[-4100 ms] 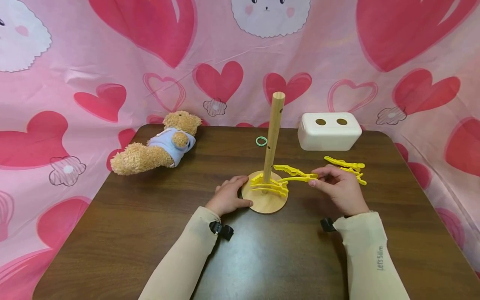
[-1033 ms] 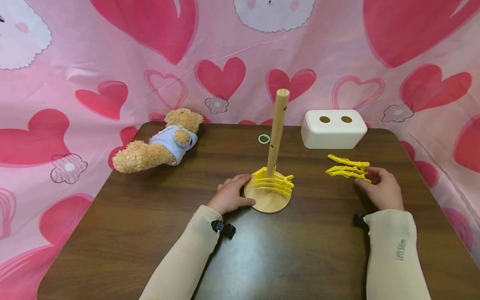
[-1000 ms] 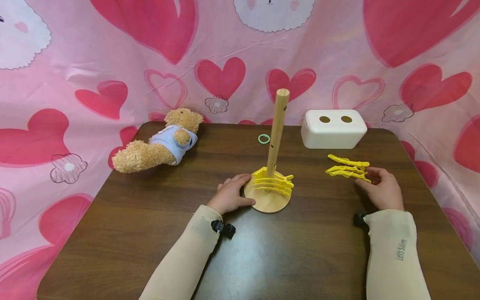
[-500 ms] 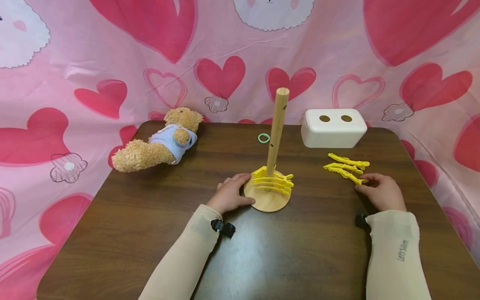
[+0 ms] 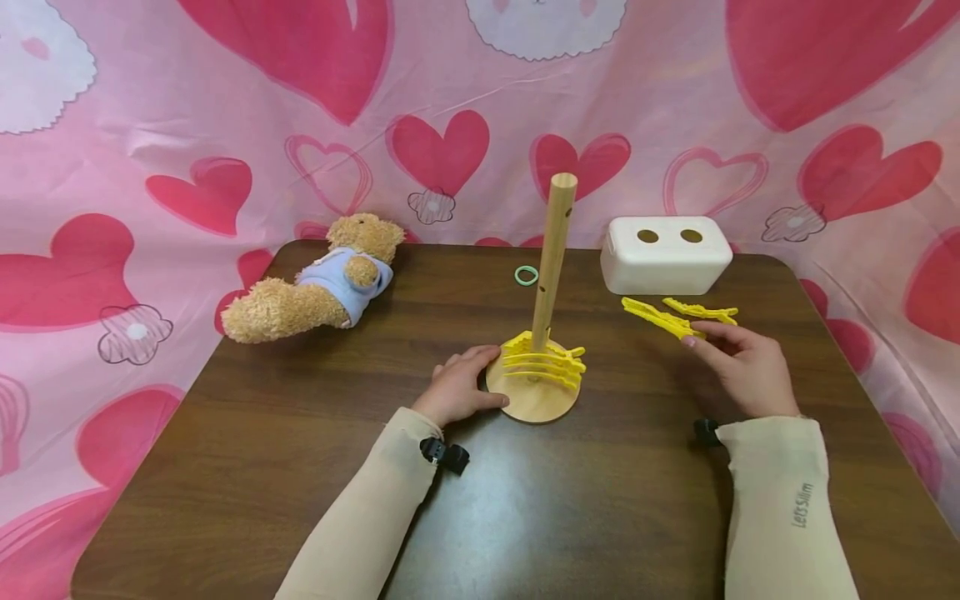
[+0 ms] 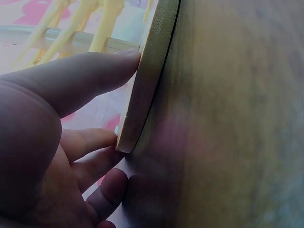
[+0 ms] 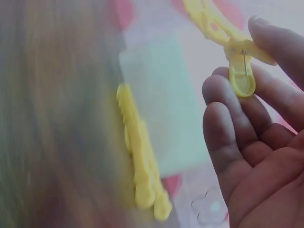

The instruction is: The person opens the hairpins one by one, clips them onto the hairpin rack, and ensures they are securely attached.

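Yellow clips [image 5: 543, 364] sit close to the fingers of both hands, in front of a pink backdrop [image 5: 442, 67] printed with hearts, which hangs well beyond every finger. Brown and wood-grained, the counter [image 5: 247, 433] spreads beneath them. Beyond the left fingers and off to their left lies a teddy bear [image 5: 341, 283] in a light blue top. Just right of those same fingers stands a wooden stand [image 5: 553, 258]; the thumb and fingers of the left hand [image 5: 459, 390] are clamped on the rim of its round base [image 5: 534, 406], and several clips gather about the foot of its pole. Beyond the right fingers rests a white box [image 5: 666, 262] with two round holes. The right hand [image 5: 750, 367] has its thumb and fingers together on the spring end of one held clip [image 5: 652, 313], whose toothed end points away and leftward from them. Past these fingertips, near the box, lies another clip [image 5: 701, 310]; whether more hide there, I cannot tell. Smallest, a green ring [image 5: 516, 276] lies beyond the left fingers, rightward of them.
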The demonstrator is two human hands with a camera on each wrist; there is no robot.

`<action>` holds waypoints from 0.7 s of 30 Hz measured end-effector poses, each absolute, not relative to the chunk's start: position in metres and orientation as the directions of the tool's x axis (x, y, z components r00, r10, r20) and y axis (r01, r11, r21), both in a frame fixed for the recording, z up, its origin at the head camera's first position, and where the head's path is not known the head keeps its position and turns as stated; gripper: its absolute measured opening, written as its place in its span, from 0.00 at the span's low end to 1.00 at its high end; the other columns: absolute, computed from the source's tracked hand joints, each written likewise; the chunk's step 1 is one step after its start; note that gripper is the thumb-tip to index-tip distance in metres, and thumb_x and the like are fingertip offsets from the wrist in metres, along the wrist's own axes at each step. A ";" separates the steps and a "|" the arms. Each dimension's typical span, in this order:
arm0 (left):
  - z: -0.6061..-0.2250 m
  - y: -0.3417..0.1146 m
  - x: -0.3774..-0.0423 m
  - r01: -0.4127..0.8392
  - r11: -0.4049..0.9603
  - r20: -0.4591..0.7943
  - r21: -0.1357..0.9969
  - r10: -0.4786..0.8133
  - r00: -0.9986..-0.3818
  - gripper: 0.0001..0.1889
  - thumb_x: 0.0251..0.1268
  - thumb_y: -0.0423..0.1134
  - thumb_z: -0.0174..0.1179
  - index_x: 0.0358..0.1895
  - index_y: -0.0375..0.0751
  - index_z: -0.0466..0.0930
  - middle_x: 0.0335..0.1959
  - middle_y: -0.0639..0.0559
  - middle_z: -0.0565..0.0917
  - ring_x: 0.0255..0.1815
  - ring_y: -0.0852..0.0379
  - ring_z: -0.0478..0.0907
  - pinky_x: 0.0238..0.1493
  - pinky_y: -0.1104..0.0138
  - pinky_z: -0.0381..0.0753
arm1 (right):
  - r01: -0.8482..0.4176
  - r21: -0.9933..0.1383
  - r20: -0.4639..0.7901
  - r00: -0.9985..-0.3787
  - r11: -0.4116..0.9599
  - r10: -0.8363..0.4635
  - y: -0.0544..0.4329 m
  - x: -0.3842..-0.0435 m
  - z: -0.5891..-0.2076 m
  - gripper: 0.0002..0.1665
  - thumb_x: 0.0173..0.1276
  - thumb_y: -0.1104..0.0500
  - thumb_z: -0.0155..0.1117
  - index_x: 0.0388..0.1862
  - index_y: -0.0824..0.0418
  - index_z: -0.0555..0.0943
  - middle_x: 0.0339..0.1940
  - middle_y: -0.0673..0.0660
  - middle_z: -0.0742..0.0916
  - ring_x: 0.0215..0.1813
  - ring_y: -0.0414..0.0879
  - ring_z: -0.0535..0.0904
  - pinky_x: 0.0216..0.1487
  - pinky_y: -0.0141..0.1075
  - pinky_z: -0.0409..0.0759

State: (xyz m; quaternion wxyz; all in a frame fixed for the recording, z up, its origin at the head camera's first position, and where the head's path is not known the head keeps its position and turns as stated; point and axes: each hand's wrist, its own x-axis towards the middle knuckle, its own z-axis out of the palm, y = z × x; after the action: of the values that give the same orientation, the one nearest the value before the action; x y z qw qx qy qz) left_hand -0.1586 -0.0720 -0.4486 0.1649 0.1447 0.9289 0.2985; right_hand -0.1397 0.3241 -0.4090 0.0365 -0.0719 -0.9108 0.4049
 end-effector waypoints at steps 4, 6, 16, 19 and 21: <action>-0.449 -0.072 -0.159 0.165 0.780 -0.228 0.603 0.367 -0.902 0.45 0.59 0.55 0.72 0.78 0.50 0.62 0.77 0.52 0.65 0.71 0.46 0.63 0.65 0.47 0.57 | 0.025 -0.761 0.072 -0.990 0.649 0.123 0.312 -0.138 -0.402 0.31 0.69 0.41 0.67 0.61 0.61 0.83 0.52 0.60 0.85 0.43 0.49 0.75 0.37 0.22 0.75; -0.449 -0.072 -0.159 0.167 0.779 -0.226 0.604 0.369 -0.902 0.45 0.59 0.55 0.72 0.78 0.50 0.62 0.77 0.53 0.65 0.70 0.46 0.63 0.65 0.47 0.57 | 0.005 -0.763 0.091 -0.989 0.646 0.114 0.307 -0.136 -0.400 0.30 0.68 0.42 0.68 0.59 0.61 0.84 0.52 0.60 0.86 0.42 0.48 0.76 0.37 0.22 0.76; -0.446 -0.072 -0.158 0.162 0.778 -0.228 0.607 0.365 -0.903 0.44 0.59 0.54 0.72 0.78 0.49 0.62 0.77 0.51 0.65 0.71 0.45 0.63 0.65 0.46 0.56 | -0.085 -0.776 0.147 -0.988 0.625 0.048 0.283 -0.133 -0.388 0.24 0.66 0.45 0.71 0.54 0.59 0.86 0.52 0.61 0.87 0.42 0.47 0.76 0.38 0.23 0.77; -0.445 -0.072 -0.158 0.155 0.778 -0.234 0.609 0.362 -0.902 0.44 0.59 0.54 0.72 0.78 0.49 0.62 0.77 0.51 0.65 0.71 0.45 0.63 0.66 0.46 0.57 | -0.105 -0.795 0.153 -0.988 0.598 0.030 0.276 -0.131 -0.385 0.22 0.66 0.47 0.71 0.53 0.58 0.86 0.51 0.60 0.87 0.42 0.45 0.77 0.39 0.24 0.78; -0.445 -0.072 -0.157 0.155 0.777 -0.234 0.609 0.363 -0.902 0.44 0.59 0.54 0.72 0.78 0.49 0.62 0.77 0.51 0.65 0.71 0.45 0.62 0.65 0.46 0.57 | -0.121 -0.800 0.159 -0.987 0.587 0.014 0.271 -0.130 -0.383 0.21 0.66 0.48 0.71 0.52 0.58 0.86 0.49 0.59 0.87 0.41 0.46 0.78 0.39 0.25 0.78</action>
State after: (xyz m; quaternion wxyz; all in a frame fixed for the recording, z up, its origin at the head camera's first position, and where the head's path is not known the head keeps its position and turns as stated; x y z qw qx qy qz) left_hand -0.1574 -0.0717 -0.4452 0.1717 0.1399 0.9270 0.3028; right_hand -0.1295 0.2712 -0.3831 0.0745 0.0300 -0.8877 0.4533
